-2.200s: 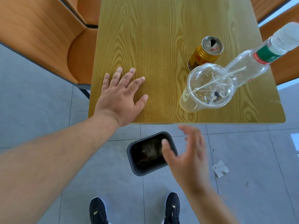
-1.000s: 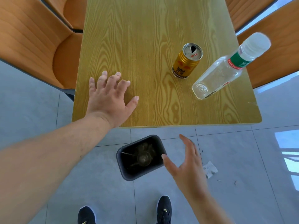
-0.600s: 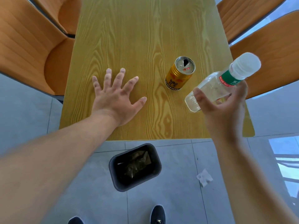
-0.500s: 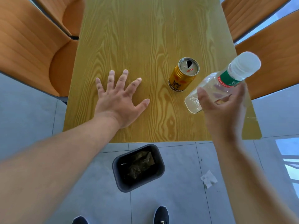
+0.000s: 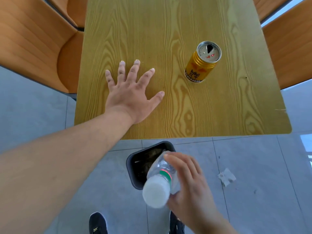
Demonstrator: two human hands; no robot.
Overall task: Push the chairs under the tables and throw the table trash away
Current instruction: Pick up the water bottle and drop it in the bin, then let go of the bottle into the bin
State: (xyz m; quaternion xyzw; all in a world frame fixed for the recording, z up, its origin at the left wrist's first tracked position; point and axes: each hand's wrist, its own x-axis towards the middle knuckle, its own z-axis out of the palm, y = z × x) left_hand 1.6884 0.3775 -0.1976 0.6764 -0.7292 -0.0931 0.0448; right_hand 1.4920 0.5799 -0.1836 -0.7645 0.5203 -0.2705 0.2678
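Note:
My right hand point(image 5: 189, 188) grips a clear plastic bottle point(image 5: 160, 179) with a white cap and a green-red label. It holds the bottle tilted, bottom end down, over the black trash bin point(image 5: 131, 168) on the floor below the table's near edge. My left hand point(image 5: 133, 95) lies flat with spread fingers on the wooden table point(image 5: 168, 27), holding nothing. A gold drink can point(image 5: 202, 62) with an opened top stands upright on the table, to the right of my left hand.
Orange chairs stand at the table's left side point(image 5: 33, 39) and right side point(image 5: 290, 44). A crumpled scrap of white paper point(image 5: 226, 179) lies on the grey tiled floor right of the bin. My black shoes point(image 5: 98, 223) are at the bottom edge.
My right hand closed on the bottle on the table and carried it down toward me, over the bin. The clear cup seen earlier is gone from the table. My left hand stayed flat.

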